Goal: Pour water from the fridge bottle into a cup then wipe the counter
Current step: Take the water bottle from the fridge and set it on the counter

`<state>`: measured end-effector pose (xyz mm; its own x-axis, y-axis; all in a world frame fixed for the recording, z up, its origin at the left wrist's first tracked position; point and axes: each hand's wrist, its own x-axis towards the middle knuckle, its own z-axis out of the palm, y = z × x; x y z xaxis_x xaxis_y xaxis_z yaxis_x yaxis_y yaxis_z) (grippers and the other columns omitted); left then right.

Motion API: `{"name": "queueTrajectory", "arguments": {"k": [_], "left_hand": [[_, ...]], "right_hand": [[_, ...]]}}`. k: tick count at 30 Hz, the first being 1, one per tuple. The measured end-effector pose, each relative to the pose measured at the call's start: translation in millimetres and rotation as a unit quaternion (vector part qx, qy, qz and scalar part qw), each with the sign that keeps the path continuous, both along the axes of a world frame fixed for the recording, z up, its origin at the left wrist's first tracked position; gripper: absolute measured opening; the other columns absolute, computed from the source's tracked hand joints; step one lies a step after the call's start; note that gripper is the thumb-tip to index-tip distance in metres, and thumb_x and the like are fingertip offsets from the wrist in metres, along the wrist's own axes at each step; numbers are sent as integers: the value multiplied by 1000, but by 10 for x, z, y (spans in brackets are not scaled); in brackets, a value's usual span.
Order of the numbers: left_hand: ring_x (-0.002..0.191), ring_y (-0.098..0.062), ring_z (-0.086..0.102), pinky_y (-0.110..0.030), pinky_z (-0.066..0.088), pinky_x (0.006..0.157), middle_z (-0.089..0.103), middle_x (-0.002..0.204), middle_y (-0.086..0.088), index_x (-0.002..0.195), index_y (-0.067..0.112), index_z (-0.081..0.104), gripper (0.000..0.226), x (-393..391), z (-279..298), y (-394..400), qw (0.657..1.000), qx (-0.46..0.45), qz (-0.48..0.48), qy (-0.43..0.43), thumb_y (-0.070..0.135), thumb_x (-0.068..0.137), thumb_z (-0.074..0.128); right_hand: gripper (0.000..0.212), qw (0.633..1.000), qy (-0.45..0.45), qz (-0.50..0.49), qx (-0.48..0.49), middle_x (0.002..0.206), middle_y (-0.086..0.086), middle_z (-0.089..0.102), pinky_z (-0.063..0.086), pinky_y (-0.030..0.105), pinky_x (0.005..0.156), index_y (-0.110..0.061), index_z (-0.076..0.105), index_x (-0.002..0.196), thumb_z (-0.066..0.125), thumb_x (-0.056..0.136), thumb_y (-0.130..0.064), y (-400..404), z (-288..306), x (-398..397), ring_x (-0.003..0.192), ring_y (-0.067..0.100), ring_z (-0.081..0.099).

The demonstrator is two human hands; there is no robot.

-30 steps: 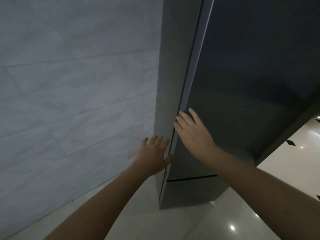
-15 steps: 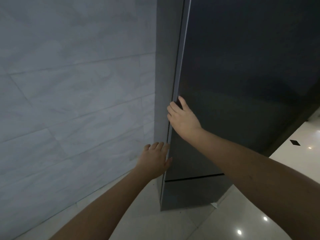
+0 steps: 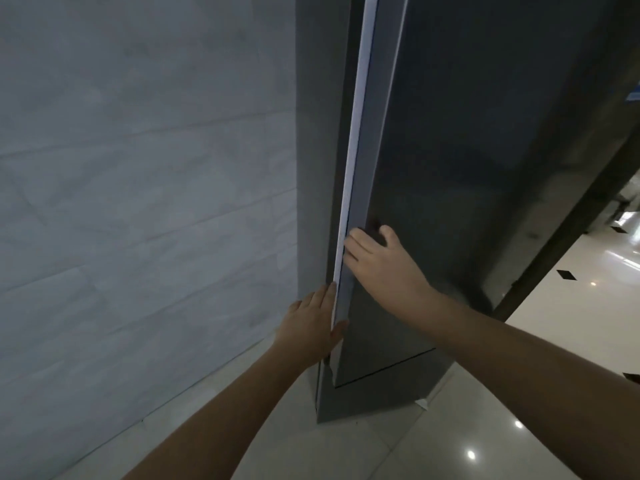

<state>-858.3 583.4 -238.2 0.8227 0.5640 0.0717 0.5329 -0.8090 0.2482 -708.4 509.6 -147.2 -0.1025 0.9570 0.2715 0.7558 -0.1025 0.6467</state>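
A tall dark grey fridge [image 3: 467, 168] with a glossy front is seen standing on a pale polished tile floor [image 3: 433, 445], its side set just beside a light grey marble-tiled wall [image 3: 138, 168]. The upper fridge door [image 3: 388, 168] is seen slightly ajar: a thin white gasket strip [image 3: 353, 150] is exposed along its left edge, between door and cabinet side.

The right hand [image 3: 381, 261] is placed at the door's left edge. Its fingers [image 3: 349, 249] are hooked around that edge beside the gasket; the thumb is laid on the door front. The door edge is gripped.

The left hand [image 3: 311, 327] is held lower, flat against the cabinet side just beside the door edge. Its fingers [image 3: 323, 296] are extended and straight, the thumb touching the door's lower corner. Nothing is gripped by it.

A horizontal seam [image 3: 384, 368] is noted below both hands, marking a lower compartment. The fridge interior is hidden, so the bottle cannot be seen. Black diamond inlays [image 3: 566, 274] are visible in the floor at far right.
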Motion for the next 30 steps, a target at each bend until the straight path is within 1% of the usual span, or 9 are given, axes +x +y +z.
{"name": "queueTrajectory", "arguments": {"k": [5,9,12,16,19,21,24,27,30], "left_hand": [[146,-19,25,-36,20,118,13,164,1,157,25,-5,88,84,37,-98,996,-52,-54,-54,63,94,43],[128,-17,49,-31,32,113,36,155,-3,156,16,13,93,213,74,-438,978,-70,-162,-107,51,88,65],[108,-15,59,-35,48,99,51,141,-2,151,17,28,82,277,58,-709,962,-86,-220,-135,45,86,69],[122,-17,53,-37,46,103,52,141,-3,151,19,28,75,391,-13,-1013,932,-41,-326,-152,48,89,56],[118,-16,53,-33,47,98,56,138,-5,147,17,39,61,500,17,-1197,905,38,-383,-182,43,92,50],[109,-17,56,-31,47,91,60,128,-7,133,14,55,43,586,103,-1297,877,75,-404,-249,29,93,54],[96,-21,54,-31,44,82,51,117,-8,114,11,52,29,745,285,-1456,846,88,-365,-380,15,87,62],[117,-26,53,-35,44,98,48,134,-12,129,13,45,44,987,464,-1682,853,80,-310,-411,20,89,62],[140,-23,38,-35,34,110,41,150,-11,144,14,38,57,1337,599,-1947,871,96,-331,-351,24,92,58]], "right_hand": [[54,997,79,-5,1,118,11,64,47,52,90,-13,69,107,86,57,-23,-638,94,-186,119,27,56],[37,993,102,-8,62,103,9,68,54,45,79,-15,72,100,68,65,-26,-1217,66,-321,101,26,65],[33,986,125,-18,111,100,7,69,53,43,76,-13,69,108,59,78,-23,-1588,18,-357,94,25,66],[44,972,153,-60,166,101,7,69,53,43,74,-14,52,117,71,79,-27,-2093,-72,-339,92,27,65],[35,961,158,-107,198,100,6,69,47,42,79,-16,53,120,54,87,-30,-2491,-100,-331,96,26,58],[35,948,178,-143,222,98,5,68,40,41,81,-16,59,118,48,89,-31,-2747,-105,-313,96,26,54],[35,927,200,-184,258,94,5,68,37,39,76,-14,69,113,46,91,-31,-3099,-106,-227,90,27,56],[35,909,216,-205,293,87,6,65,36,38,72,-12,72,106,46,90,-31,-3423,-112,-63,82,28,56],[35,889,241,-232,313,84,6,62,41,37,67,-11,71,102,46,90,-33,-3719,-100,113,76,27,56]]}}
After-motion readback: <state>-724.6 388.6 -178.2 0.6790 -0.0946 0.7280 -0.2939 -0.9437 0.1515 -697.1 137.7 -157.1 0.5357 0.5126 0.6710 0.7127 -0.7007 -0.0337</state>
